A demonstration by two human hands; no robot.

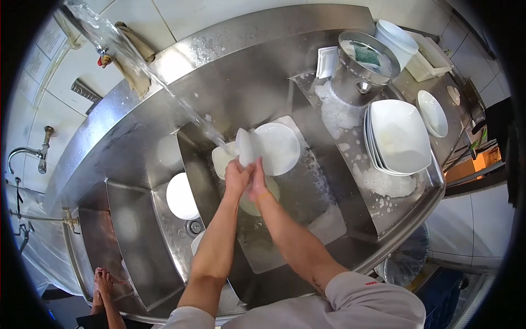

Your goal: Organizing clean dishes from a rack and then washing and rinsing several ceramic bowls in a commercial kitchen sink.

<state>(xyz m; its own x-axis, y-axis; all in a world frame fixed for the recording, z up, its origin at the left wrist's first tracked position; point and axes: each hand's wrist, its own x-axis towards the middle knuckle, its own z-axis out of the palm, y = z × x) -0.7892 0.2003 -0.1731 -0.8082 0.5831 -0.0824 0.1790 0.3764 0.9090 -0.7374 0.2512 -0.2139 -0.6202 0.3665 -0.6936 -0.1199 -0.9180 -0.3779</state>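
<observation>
Over the middle basin (318, 227), my left hand (236, 176) and my right hand (257, 185) come together at the lower edge of a small white dish (250, 147), both closed on it. The dish is tilted up on its edge; whether it is a plate or a shallow bowl is hard to tell. A stream of water (181, 101) falls from the upper left beside it. Just behind lies a round white plate (280, 148) in the basin, and a pale dish (221, 160) sits to the left. Another pale round dish (267, 200) shows under the water, partly hidden by my right hand.
White plates (182, 196) lie in the left basin near a drain (194, 227). On the right counter stand stacked square white bowls (402, 134), an oval bowl (433, 113) and a metal pot (359, 82) with suds and a green sponge (367, 55). Another person's hands (102, 282) rest at the far left.
</observation>
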